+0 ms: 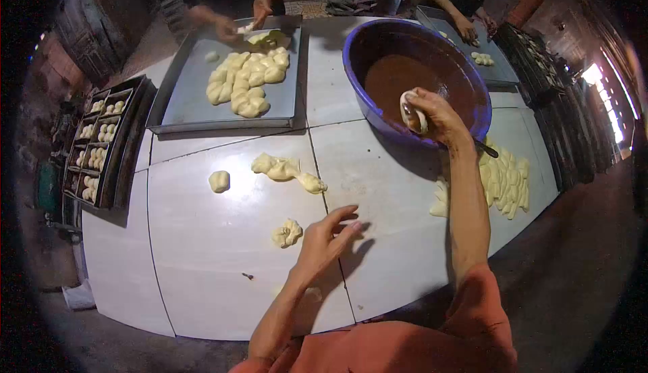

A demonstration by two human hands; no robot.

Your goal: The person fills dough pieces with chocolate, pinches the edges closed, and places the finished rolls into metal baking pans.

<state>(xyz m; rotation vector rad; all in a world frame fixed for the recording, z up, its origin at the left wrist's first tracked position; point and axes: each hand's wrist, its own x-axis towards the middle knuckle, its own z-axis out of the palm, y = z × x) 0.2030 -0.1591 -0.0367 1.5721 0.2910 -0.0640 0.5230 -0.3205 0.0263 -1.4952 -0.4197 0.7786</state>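
Observation:
My right hand (439,118) is over the near side of a purple basin (359,93) of brown paste (405,79). Its fingers are closed around a pale, ring-like piece of dough (410,113) with brown paste in its middle. My left hand (329,236) is low over the white table, fingers stretched out and apart, with nothing in it. Just left of it lies a crumpled dough ball (287,233). Farther off are a smooth dough ball (219,181) and a twisted dough strip (289,170).
A metal tray (182,96) of dough balls stands at the back left, where another person's hands (233,23) work. Flattened dough pieces (505,180) lie right of my right forearm. A dark handle (486,148) is beside the basin. Divided baking pans (101,140) hold dough at left.

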